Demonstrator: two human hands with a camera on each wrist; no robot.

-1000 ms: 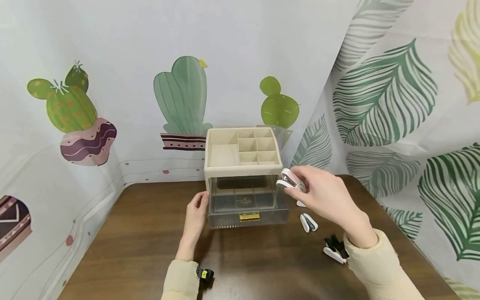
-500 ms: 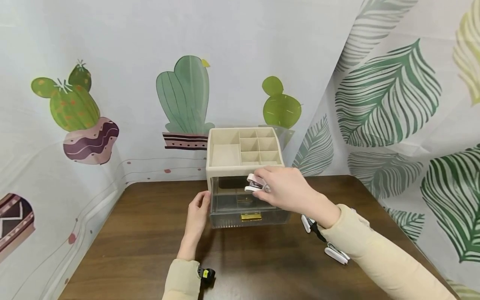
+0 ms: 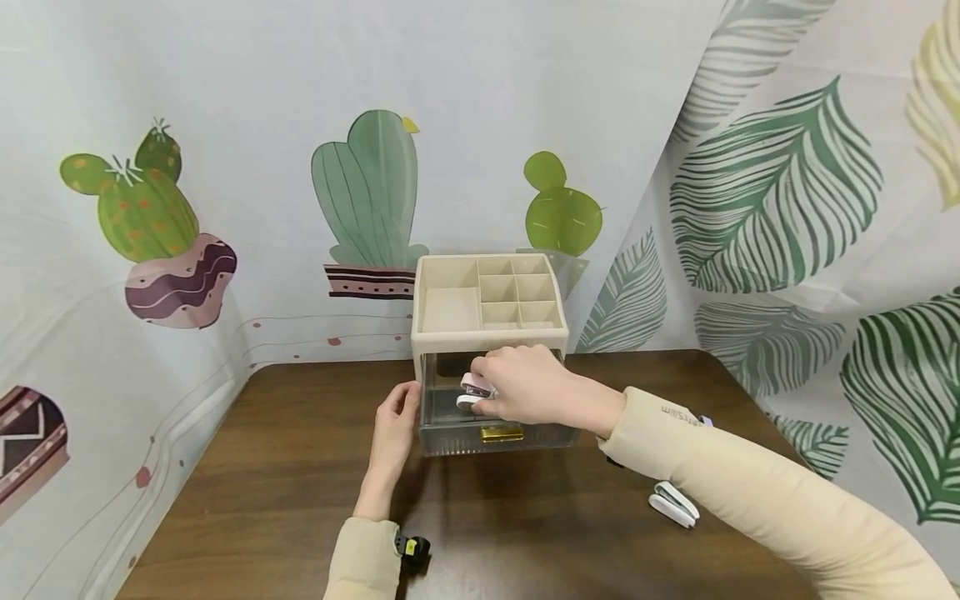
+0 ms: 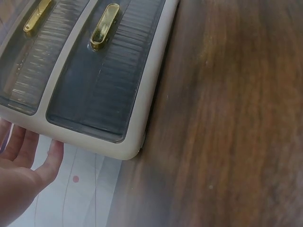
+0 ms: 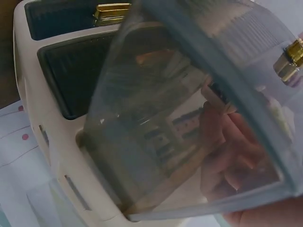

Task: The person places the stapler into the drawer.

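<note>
My right hand point(image 3: 525, 383) pinches a small white and pink stapler point(image 3: 476, 390), held over the pulled-out clear drawer point(image 3: 442, 438) of a cream desktop organizer point(image 3: 491, 342). In the right wrist view, the fingers and the stapler point(image 5: 218, 96) show through the drawer's see-through wall. My left hand point(image 3: 393, 425) touches the organizer's left side with its fingertips. From the left wrist view, that hand point(image 4: 28, 165) has its fingers spread along the cream frame, beside the grey drawers with gold handles point(image 4: 105, 26).
Another white stapler point(image 3: 673, 504) lies on the brown table point(image 3: 300, 483) at the right. My right sleeve point(image 3: 720, 467) covers part of that side. Divided compartments point(image 3: 521, 292) top the organizer, and a patterned cloth point(image 3: 480, 125) hangs behind.
My right hand has carried the stapler leftward from beside the organizer and down over the open drawer. The sleeve now hides the middle stapler on the table. My left hand has stayed put.
</note>
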